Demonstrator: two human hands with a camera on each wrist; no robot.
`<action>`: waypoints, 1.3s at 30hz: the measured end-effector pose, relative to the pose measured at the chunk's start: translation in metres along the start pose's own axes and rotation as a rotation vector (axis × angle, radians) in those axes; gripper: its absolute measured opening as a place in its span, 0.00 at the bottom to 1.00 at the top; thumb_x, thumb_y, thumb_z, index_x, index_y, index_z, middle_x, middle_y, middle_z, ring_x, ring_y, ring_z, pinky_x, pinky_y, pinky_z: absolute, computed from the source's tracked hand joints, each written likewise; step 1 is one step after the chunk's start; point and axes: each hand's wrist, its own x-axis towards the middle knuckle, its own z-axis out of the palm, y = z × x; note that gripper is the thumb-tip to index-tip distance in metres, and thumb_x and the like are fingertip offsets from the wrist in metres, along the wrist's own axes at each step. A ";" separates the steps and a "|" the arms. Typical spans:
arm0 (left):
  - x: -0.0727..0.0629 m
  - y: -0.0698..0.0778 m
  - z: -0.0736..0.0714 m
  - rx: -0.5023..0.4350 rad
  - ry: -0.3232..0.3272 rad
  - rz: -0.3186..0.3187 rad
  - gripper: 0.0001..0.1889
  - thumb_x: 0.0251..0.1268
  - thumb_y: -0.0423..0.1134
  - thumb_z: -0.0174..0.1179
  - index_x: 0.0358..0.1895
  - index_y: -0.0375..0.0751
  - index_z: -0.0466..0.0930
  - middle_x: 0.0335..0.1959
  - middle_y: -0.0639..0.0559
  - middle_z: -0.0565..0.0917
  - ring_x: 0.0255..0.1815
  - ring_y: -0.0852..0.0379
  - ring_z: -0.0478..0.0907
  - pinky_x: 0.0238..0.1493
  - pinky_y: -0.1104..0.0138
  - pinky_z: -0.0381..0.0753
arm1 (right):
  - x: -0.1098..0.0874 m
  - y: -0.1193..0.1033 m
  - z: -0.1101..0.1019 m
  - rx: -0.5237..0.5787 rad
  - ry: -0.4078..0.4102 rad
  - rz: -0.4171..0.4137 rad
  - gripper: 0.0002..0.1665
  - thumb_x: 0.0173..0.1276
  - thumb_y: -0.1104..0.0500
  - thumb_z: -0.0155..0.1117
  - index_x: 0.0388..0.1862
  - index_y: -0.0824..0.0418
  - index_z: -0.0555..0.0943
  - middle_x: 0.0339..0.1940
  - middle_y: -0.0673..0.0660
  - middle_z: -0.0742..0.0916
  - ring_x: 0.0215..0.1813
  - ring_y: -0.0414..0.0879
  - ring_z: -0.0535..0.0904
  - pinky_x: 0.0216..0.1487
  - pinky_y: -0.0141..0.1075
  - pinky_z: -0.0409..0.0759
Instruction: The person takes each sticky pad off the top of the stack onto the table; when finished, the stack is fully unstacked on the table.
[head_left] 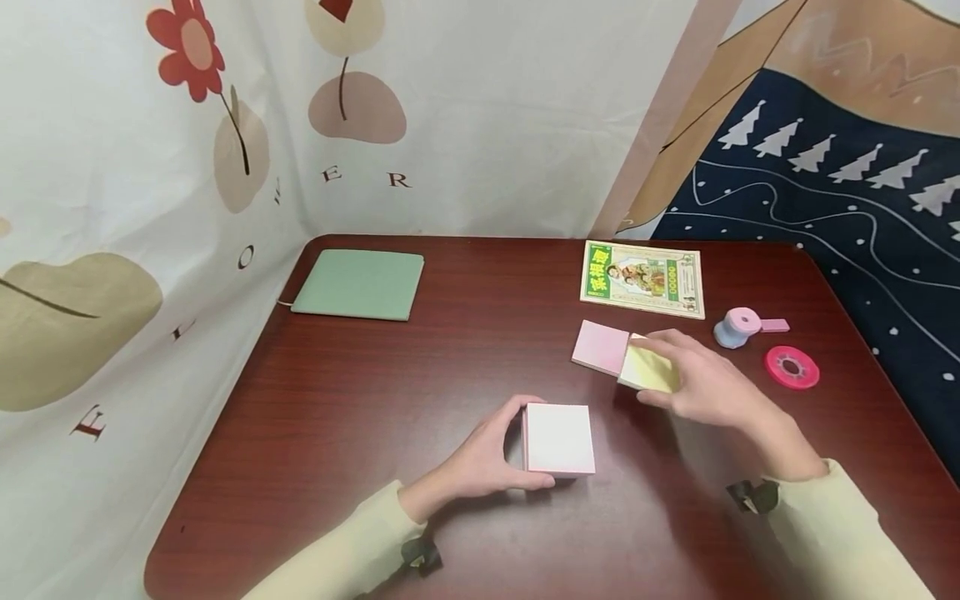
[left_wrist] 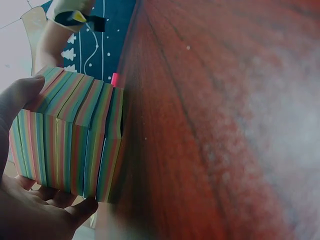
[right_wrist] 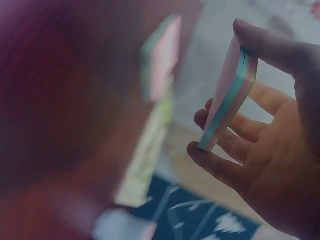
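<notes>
My left hand grips a thick stack of sticky note pads, thumb on one side and fingers on the other. In the left wrist view, the stack shows striped sides in pink, green, blue and yellow, and stands close by the tabletop. Farther right, my right hand holds a thin sticky note pad by its edges, its upper face yellow. The right wrist view shows that pad with a pink face and banded edges, between thumb and fingertips. Left of it, a pink-topped pad lies on the table.
A green notebook lies at the back left of the dark red table. A yellow-green printed booklet is at the back right. Near the right edge are a pale blue spool with a pink top and a pink ring.
</notes>
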 end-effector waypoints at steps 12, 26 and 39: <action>0.001 0.000 0.000 0.006 -0.001 -0.006 0.46 0.40 0.48 0.81 0.66 0.55 0.64 0.57 0.63 0.75 0.59 0.62 0.70 0.64 0.54 0.67 | 0.017 0.053 0.020 0.022 -0.017 0.010 0.43 0.50 0.58 0.79 0.66 0.62 0.74 0.60 0.66 0.75 0.56 0.59 0.69 0.45 0.52 0.73; 0.000 0.000 0.001 0.012 0.004 0.007 0.46 0.40 0.49 0.80 0.66 0.55 0.64 0.57 0.61 0.75 0.59 0.61 0.71 0.63 0.53 0.68 | 0.021 0.056 0.027 0.056 -0.058 0.017 0.40 0.52 0.58 0.78 0.65 0.63 0.75 0.61 0.68 0.74 0.59 0.62 0.67 0.52 0.56 0.72; 0.000 0.000 0.001 0.022 0.004 0.006 0.46 0.40 0.49 0.80 0.66 0.56 0.63 0.56 0.62 0.75 0.58 0.61 0.71 0.63 0.53 0.68 | 0.019 -0.014 -0.001 0.033 0.019 -0.149 0.37 0.56 0.52 0.77 0.64 0.59 0.77 0.64 0.62 0.76 0.64 0.58 0.69 0.58 0.57 0.72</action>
